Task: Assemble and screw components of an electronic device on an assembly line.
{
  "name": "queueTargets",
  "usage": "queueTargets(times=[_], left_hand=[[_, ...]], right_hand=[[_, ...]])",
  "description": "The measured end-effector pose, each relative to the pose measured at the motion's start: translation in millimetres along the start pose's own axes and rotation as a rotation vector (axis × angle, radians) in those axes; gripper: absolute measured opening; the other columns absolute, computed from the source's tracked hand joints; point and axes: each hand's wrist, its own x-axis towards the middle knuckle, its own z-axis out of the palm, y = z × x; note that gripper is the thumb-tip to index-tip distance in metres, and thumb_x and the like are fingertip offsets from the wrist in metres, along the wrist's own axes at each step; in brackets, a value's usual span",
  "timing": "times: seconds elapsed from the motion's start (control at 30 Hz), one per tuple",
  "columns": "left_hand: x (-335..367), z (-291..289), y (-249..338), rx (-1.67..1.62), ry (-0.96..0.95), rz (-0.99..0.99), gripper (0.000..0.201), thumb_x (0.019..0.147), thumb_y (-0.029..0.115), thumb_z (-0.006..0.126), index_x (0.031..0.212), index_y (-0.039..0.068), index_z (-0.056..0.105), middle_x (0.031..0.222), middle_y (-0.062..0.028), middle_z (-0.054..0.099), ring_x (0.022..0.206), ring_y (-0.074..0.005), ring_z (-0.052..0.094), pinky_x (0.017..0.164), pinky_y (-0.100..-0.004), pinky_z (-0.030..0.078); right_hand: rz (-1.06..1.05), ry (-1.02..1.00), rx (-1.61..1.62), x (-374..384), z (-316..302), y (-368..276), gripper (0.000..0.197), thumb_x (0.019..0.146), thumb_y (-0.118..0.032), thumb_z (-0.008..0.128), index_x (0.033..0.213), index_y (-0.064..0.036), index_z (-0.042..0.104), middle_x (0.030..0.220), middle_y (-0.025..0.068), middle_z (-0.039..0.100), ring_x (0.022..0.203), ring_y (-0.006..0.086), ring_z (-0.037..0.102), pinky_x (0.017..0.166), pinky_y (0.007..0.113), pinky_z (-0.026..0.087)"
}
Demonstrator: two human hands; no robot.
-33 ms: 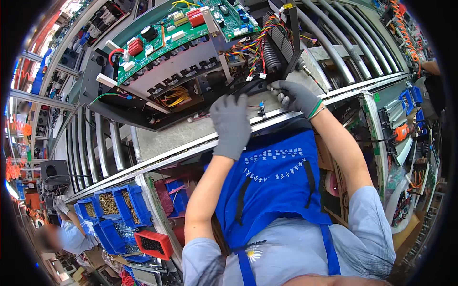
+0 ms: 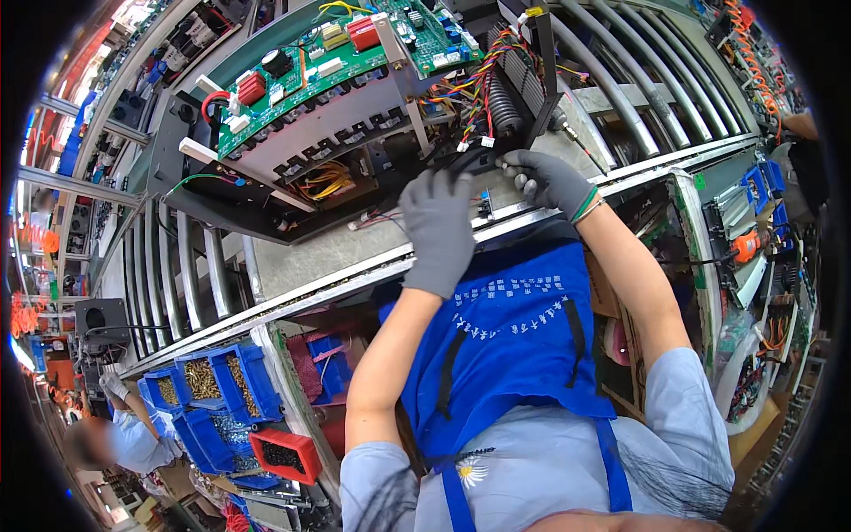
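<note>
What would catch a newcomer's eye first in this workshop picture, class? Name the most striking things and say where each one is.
The green circuit board with red parts stands out at the top, mounted on a dark metal frame with bundles of coloured wires to its right. Just below, the left hand and right hand, both in grey gloves, meet at the frame's lower edge. At lower left sit blue bins of small parts.

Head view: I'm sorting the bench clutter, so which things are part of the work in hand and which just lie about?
In hand:
left hand
right hand
black chassis
green circuit board
coloured wire bundle

Lying about:
blue parts bins
red bin
roller conveyor
orange tool
</note>
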Motion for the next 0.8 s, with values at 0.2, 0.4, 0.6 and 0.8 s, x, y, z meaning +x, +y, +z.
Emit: queueTargets(times=[0.2,0.4,0.6,0.8], left_hand=[[12,35,8,-0.218,-0.267,0.133,0.028,0.073,0.016,0.066,0.101,0.017,0.066,0.108,-0.0065,0.062,0.106,-0.0273,0.056,0.085,-0.0413,0.045],[20,37,7,-0.406,-0.119,-0.286,0.021,0.083,0.024,0.064,0.097,0.010,0.068,0.094,-0.0129,0.065,0.087,-0.0338,0.063,0.074,-0.0424,0.050],[29,58,24,-0.565,0.076,-0.472,0.024,0.084,0.023,0.063,0.099,0.004,0.066,0.097,-0.0170,0.066,0.089,-0.0349,0.064,0.076,-0.0417,0.050],[31,55,15,-0.776,-0.087,-0.487,0.028,0.081,0.017,0.067,0.105,0.002,0.061,0.092,-0.0163,0.068,0.085,-0.0317,0.066,0.076,-0.0388,0.050]], right_hand=[[-0.052,0.030,0.002,5,-2,8,0.014,0.086,-0.019,0.067,0.086,-0.0059,0.062,0.071,0.0008,0.062,0.052,0.0054,0.054,0.036,0.014,0.040],[-0.094,0.074,-0.027,1,6,9,0.014,0.086,-0.020,0.067,0.089,-0.0066,0.063,0.074,0.0003,0.063,0.053,0.0049,0.054,0.036,0.013,0.040],[-0.071,0.023,0.189,11,17,18,0.013,0.089,-0.019,0.065,0.092,-0.0064,0.065,0.076,0.0001,0.065,0.055,0.0026,0.055,0.035,0.011,0.040],[-0.039,0.035,0.148,15,12,18,0.012,0.088,-0.018,0.065,0.091,-0.0065,0.063,0.069,-0.0022,0.059,0.049,0.0015,0.050,0.033,0.011,0.037]])
